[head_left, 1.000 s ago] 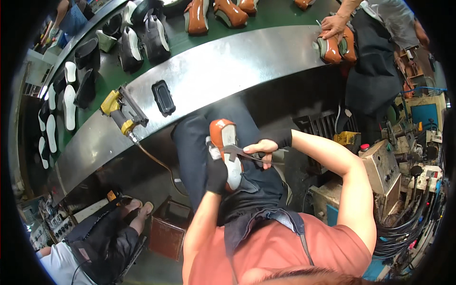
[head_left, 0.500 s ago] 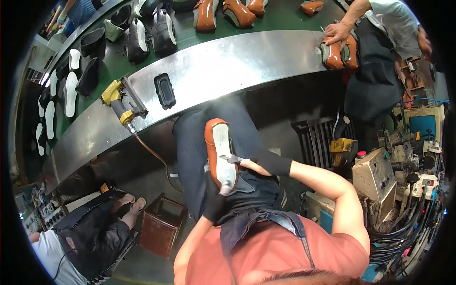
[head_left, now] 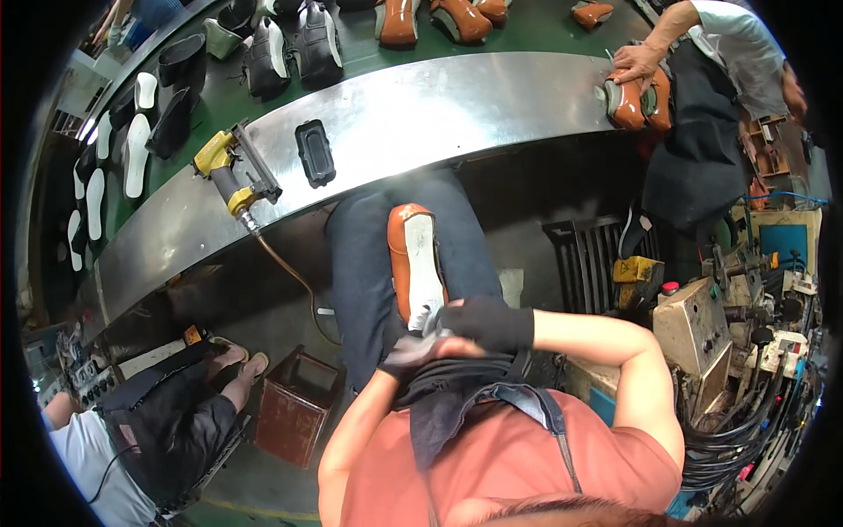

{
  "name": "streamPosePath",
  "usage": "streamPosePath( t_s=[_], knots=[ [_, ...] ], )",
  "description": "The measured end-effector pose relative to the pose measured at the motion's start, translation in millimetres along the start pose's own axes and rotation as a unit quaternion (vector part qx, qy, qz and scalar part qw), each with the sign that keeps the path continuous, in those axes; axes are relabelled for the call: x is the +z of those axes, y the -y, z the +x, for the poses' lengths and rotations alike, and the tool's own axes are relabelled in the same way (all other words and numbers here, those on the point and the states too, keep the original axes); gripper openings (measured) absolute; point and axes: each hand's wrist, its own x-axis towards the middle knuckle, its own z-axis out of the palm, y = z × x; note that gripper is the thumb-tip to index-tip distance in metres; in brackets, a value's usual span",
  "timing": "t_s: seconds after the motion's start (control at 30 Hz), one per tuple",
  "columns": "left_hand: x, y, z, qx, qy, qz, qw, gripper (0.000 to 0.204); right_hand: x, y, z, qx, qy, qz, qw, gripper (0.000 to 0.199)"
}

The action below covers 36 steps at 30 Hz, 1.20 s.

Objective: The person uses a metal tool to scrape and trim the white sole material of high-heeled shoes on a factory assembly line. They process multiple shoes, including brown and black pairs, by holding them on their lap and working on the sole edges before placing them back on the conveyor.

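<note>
A glossy orange-brown shoe (head_left: 399, 272) lies in my lap, toe pointing away, its pale sole side (head_left: 425, 259) facing up. My left hand (head_left: 406, 350), in a dark glove and blurred, is closed around the heel end. Over the heel, my right hand (head_left: 483, 327) in a dark fingerless glove is closed on a small metal tool (head_left: 430, 318). Its tip is at the heel's edge, too smeared to make out its kind. My two hands nearly meet there, hiding the heel.
A curved metal-edged bench (head_left: 386, 114) holds a yellow air nailer (head_left: 224, 167) with a hose, a black tray (head_left: 314, 154), shoes and white insoles (head_left: 136, 154). A co-worker's hand (head_left: 639, 63) rests on orange shoes. At right stands a machine (head_left: 694, 316); a brown stool (head_left: 299, 408) at left.
My right hand has moved from the middle of the sole down to the heel with the metal tool, close against my left hand. The bench has shifted slightly in view.
</note>
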Motion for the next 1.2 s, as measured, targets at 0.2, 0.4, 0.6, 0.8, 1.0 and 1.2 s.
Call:
streamPosePath(
  t_s=[0.2, 0.4, 0.6, 0.8, 1.0, 1.2],
  knots=[
    [-70, -71, -33, -0.011, 0.001, -0.110, 0.994, 0.074, 2, -45, -43, 0.111, -0.045, -0.005, 0.993, 0.039],
    [-192, -143, -39, 0.044, -0.138, -0.218, 0.965, 0.060, -18, -16, -72, 0.182, -0.089, 0.099, 0.974, 0.041],
    [-44, -72, 31, 0.095, -0.230, -0.009, 0.969, 0.069, -17, -18, -52, 0.217, -0.001, 0.167, 0.962, 0.041],
    [-43, -70, 7, -0.009, -0.071, -0.277, 0.958, 0.067, -34, -57, -24, 0.171, 0.080, 0.075, 0.979, 0.047],
    [-23, -65, -1, 0.101, -0.089, -0.143, 0.981, 0.077, -13, -38, -6, 0.130, 0.060, -0.219, 0.965, 0.051],
    [6, -43, 36, 0.070, -0.107, -0.438, 0.890, 0.062, -25, -99, -9, 0.073, 0.103, -0.116, 0.985, 0.059]
  ],
)
